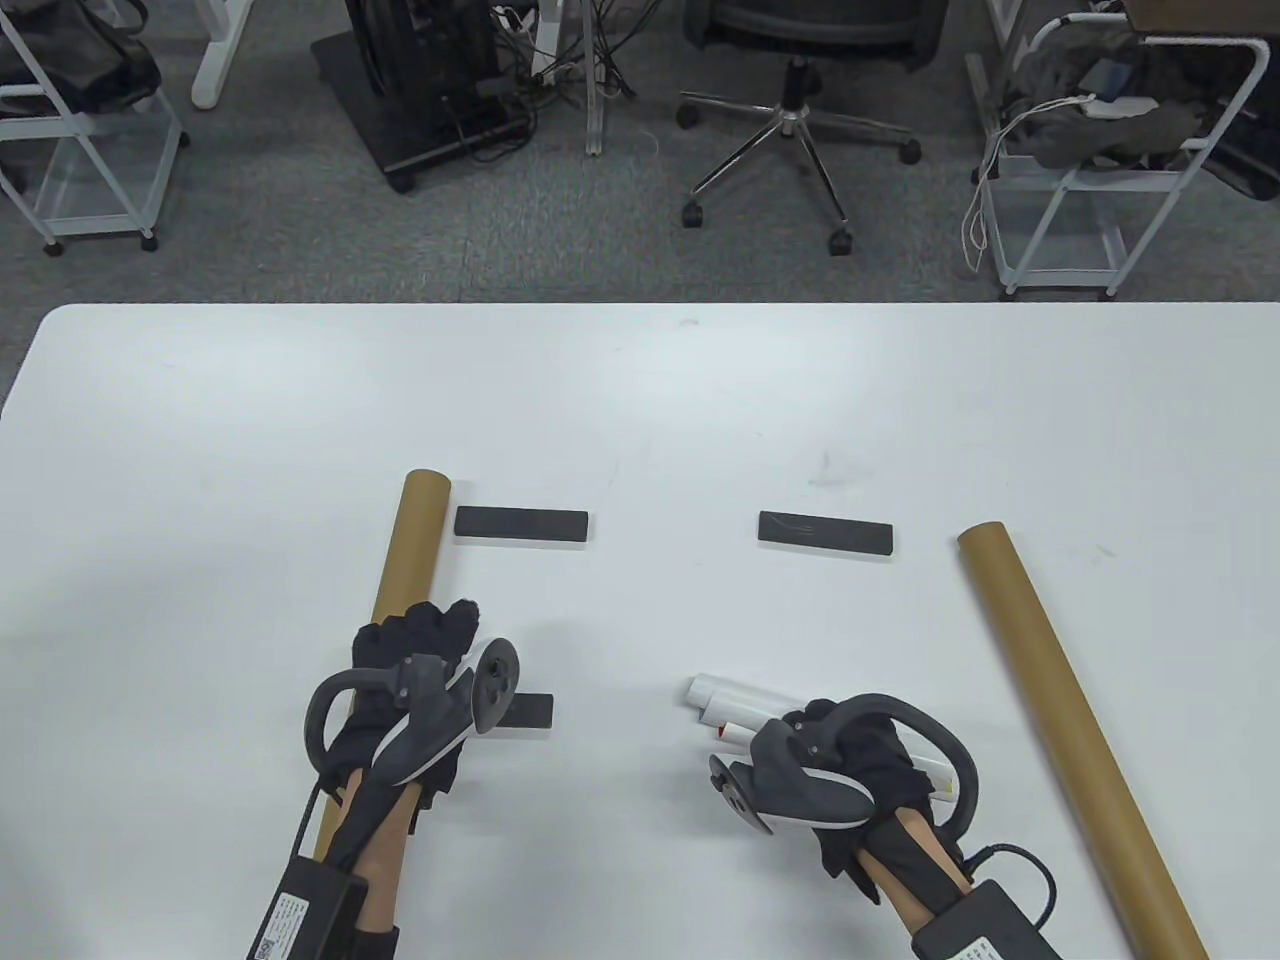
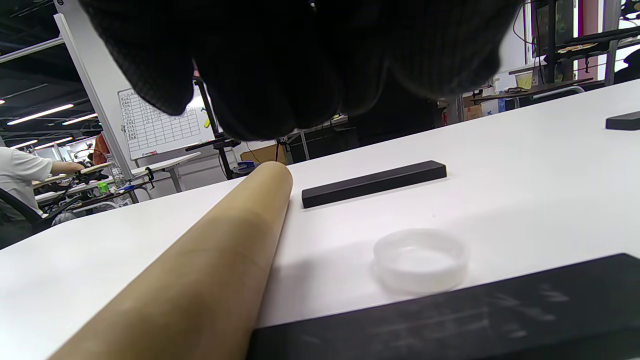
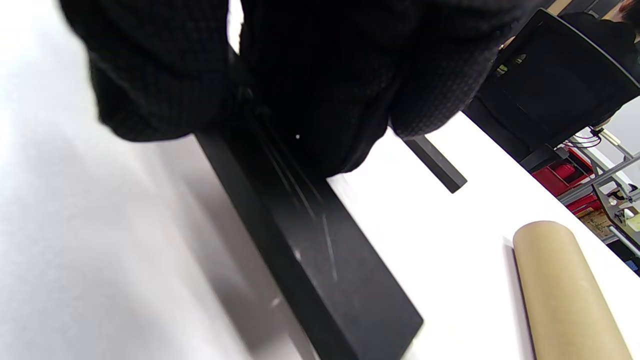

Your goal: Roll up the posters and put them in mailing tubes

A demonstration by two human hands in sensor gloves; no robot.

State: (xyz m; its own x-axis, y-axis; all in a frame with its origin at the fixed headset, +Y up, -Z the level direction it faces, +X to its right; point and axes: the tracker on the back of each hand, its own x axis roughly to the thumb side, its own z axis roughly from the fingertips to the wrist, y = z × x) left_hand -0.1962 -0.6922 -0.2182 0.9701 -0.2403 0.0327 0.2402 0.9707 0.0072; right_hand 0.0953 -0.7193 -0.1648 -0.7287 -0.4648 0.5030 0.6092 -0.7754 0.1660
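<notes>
White table (image 1: 640,400); whiteboard (image 2: 159,123) grid writing unreadable.

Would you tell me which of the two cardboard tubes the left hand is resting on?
The shorter-looking tube at the table's left; the other tube lies untouched at far right.

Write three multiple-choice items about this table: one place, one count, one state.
1. Where is the rolled white paper poster?
A. under the right hand
B. inside a tube
C. at the far table edge

2. How many brown cardboard tubes lie on the white table?
A. one
B. two
C. four

3. The clear round plastic cap is:
A. fitted on a tube
B. stacked on a bar
C. lying loose on the table

Key: 1 A, its end sticks out beside that hand; 2 B, one on each side; 3 C, the left wrist view shows it standing apart.
</notes>
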